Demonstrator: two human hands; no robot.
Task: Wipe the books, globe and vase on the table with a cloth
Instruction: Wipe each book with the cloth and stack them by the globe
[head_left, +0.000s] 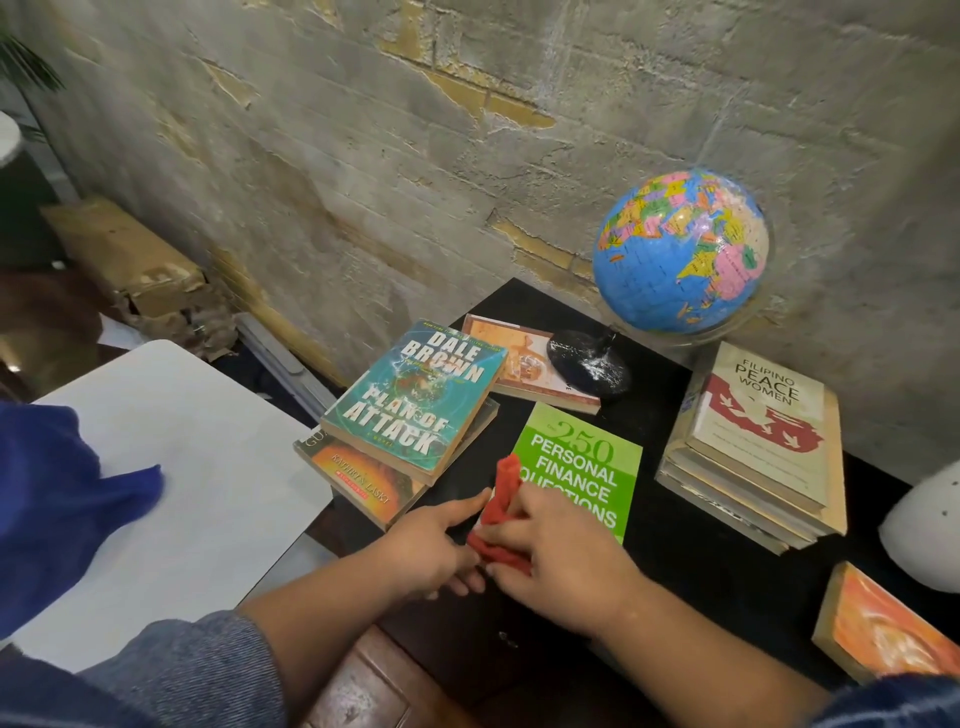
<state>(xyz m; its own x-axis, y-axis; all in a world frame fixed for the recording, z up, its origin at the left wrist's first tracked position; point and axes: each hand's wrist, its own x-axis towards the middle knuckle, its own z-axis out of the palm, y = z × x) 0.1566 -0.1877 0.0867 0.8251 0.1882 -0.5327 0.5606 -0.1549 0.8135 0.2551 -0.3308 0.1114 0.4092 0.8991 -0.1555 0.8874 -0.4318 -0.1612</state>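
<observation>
A red cloth (503, 499) is bunched between both hands above the black table (691, 561). My right hand (561, 551) grips it over the near edge of a green finance book (582, 462). My left hand (431, 545) pinches its lower end from the left. To the left a teal paperback (415, 400) lies on an orange book (358, 478). Behind them sits a thin pale book (519, 358). The globe (680, 249) stands at the back on a black base (589, 364). A stack of books (758, 447) is at the right. A white rounded object, perhaps the vase (924, 525), shows at the right edge.
A rough plastered brick wall (415, 156) runs behind the table. A white tabletop (166, 467) adjoins on the left, with a blue cloth (62, 493) on it. Another orange book (883, 629) lies at the table's near right. Cardboard boxes (130, 260) sit on the floor at left.
</observation>
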